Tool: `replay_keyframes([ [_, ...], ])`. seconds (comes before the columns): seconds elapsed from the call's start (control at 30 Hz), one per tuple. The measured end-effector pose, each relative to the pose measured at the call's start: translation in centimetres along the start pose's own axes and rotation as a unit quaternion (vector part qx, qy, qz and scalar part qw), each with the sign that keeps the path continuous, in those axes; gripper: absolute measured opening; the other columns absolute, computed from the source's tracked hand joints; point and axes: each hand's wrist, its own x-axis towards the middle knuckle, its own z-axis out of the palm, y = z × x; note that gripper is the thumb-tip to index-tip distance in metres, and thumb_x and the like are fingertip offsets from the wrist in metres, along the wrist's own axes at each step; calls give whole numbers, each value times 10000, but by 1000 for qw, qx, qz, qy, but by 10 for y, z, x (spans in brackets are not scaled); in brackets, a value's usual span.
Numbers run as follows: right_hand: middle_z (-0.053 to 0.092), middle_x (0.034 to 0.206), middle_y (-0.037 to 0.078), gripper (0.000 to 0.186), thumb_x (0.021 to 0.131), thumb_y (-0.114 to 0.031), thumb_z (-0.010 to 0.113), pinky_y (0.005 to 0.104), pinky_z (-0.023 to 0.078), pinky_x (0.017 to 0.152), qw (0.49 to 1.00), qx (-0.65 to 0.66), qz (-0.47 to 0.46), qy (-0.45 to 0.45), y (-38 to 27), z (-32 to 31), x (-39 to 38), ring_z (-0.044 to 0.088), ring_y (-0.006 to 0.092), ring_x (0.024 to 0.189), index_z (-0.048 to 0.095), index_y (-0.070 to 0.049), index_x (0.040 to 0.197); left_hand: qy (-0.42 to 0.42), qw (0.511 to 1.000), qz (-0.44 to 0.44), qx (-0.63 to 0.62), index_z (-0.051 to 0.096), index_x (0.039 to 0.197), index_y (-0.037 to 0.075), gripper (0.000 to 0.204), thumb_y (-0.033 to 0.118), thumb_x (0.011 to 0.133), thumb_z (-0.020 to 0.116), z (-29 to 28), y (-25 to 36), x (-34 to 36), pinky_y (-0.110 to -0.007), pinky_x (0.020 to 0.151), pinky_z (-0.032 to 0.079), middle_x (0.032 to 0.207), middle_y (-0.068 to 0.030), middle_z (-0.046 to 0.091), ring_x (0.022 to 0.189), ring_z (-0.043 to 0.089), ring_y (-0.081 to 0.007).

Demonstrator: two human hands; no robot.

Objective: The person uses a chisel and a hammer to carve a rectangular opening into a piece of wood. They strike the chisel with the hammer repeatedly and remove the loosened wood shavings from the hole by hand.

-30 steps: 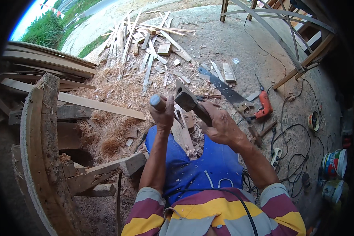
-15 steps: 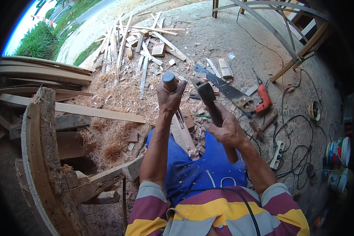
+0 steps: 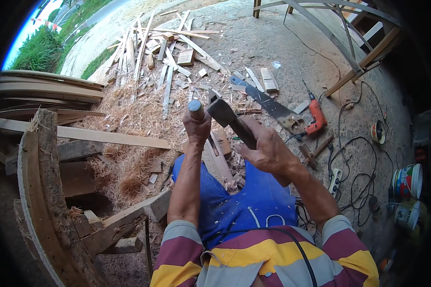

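My left hand (image 3: 197, 129) is wrapped around the upright round handle of a chisel (image 3: 195, 107); only its grey-capped top shows, and its blade is hidden below my fist. My right hand (image 3: 268, 148) grips the wooden handle of a hammer (image 3: 221, 111). The hammer's dark head is tilted beside the chisel's top, slightly to its right; I cannot tell whether they touch. Beneath my hands, a slotted wooden workpiece (image 3: 219, 160) lies between my blue-trousered thighs, partly covered by my left hand.
A handsaw (image 3: 273, 106), an orange drill (image 3: 317, 117), another hammer (image 3: 316, 150) and a power strip (image 3: 336, 181) with tangled cables lie at right. Wood shavings (image 3: 124, 129) and offcuts (image 3: 185, 57) cover the ground ahead. A rough timber frame (image 3: 50, 177) stands close at left.
My right hand has swung the hammer leftward, bringing its head closer to the chisel. My left hand still grips the chisel. The whole view has shifted slightly.
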Motion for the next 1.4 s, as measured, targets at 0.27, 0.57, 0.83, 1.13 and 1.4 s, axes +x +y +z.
replay_keyframes([
  [0.27,667,854,254,381,821,-48,634,522,544,669,939,-333,-84,-33,-11,7,45,692,436,836,427,-4,1137,-45,997,-40,-47,663,1063,16,263,54,818,754,-4,-2,-27,-311,789,527,975,-31,691,918,652,-130],
  [0.57,673,979,253,433,861,-120,633,482,555,784,995,-97,-17,31,45,28,22,687,431,926,489,-28,1259,-108,975,-104,-165,643,865,56,128,152,863,728,-8,36,8,-263,599,491,781,29,634,727,604,-60],
  [0.83,685,1026,252,578,868,-194,688,451,550,847,999,-25,27,18,35,20,-7,699,406,966,455,-54,1378,-124,979,-87,-134,675,790,55,94,93,835,748,2,5,-17,-249,599,505,757,37,632,673,599,-53],
  [1.13,678,969,247,533,872,-146,671,454,551,777,996,-50,-67,30,21,7,-3,705,406,882,466,-21,1347,-69,991,-62,-98,697,951,-1,168,-34,787,689,0,10,-31,-265,729,525,890,-12,700,809,649,-88],
  [1.4,668,875,256,407,808,-56,661,513,544,658,936,-337,-93,-40,-6,6,35,692,423,811,447,-28,1153,-85,991,-62,-84,698,869,6,92,27,797,752,-14,40,-30,-291,672,522,806,1,696,729,641,-86],
])
